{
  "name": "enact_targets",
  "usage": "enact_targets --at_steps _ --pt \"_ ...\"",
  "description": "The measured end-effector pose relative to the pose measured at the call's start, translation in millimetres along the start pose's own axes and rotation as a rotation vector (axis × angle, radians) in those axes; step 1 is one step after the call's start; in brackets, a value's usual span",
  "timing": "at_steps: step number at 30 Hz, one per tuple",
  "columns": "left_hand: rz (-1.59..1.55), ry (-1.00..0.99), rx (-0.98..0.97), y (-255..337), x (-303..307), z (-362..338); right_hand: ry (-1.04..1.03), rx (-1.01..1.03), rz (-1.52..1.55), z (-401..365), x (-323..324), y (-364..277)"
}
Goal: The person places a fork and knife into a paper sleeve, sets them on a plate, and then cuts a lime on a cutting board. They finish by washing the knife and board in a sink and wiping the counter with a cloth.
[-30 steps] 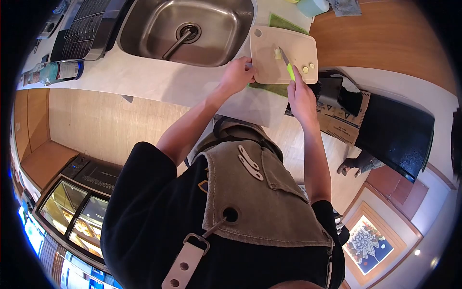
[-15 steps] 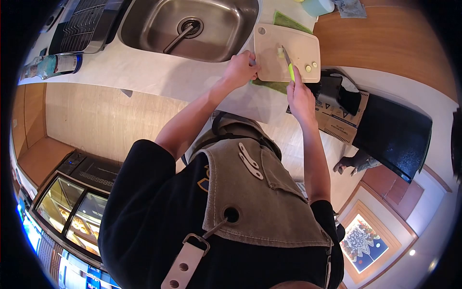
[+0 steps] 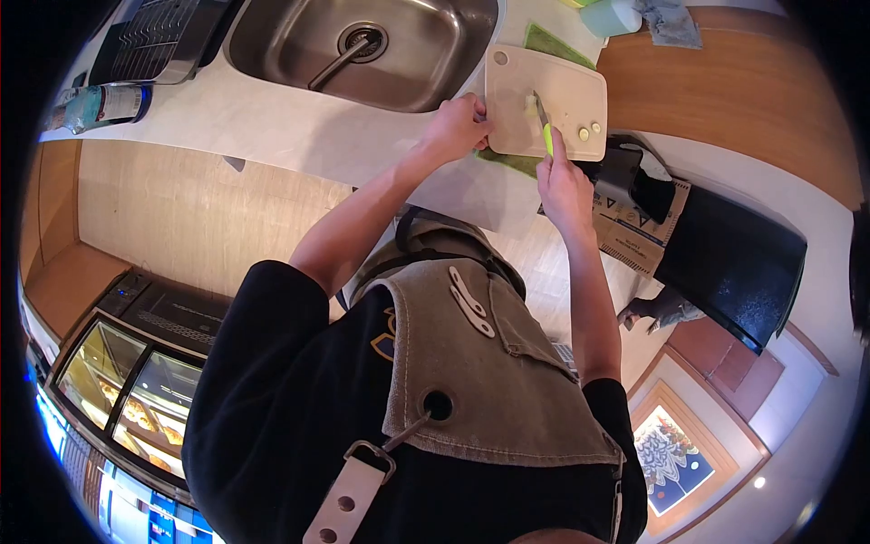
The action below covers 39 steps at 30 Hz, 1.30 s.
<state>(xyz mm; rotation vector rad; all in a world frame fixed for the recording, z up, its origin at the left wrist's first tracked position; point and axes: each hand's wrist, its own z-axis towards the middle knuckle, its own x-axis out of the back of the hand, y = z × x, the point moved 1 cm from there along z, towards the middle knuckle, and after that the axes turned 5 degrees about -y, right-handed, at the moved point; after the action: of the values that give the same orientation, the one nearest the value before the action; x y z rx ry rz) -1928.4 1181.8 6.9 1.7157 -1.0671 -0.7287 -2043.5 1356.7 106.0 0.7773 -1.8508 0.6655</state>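
While the right hand [image 3: 565, 186] wraps round the lime-green handle of a knife [image 3: 548, 139], right of centre in the upper frame, the blade angles up and left to a small pale piece [image 3: 530, 103] on the cutting board [image 3: 573, 86]. Across to the left hand [image 3: 459, 129]: fingers curled in, right by the board's lower left edge, and whether they grip it I cannot tell! Two round slices [image 3: 584, 133] lie on the board, just right of the knife. A green cloth [image 3: 510, 162] peeks out beneath it. Further out, the sink [image 3: 272, 56] sits top centre-left in the pale worktop [image 3: 290, 127], and a bottle [image 3: 116, 104] shows at upper left, near a wire rack [image 3: 163, 38].
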Motion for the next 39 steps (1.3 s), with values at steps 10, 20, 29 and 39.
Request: enact_targets --at_steps 10,20,29,39 --pt "0.121 -0.066 0.030 10 5 5 0.010 0.010 -0.069 3 -25 -6" --pt "0.100 -0.089 0.041 6 5 11 0.074 -0.020 0.140 2 -52 5" --pt "0.439 -0.113 0.002 18 12 11 0.174 -0.106 0.553 -11 22 24" --pt "0.394 -0.072 0.029 18 10 6 0.205 -0.023 0.332 -24 -13 3"
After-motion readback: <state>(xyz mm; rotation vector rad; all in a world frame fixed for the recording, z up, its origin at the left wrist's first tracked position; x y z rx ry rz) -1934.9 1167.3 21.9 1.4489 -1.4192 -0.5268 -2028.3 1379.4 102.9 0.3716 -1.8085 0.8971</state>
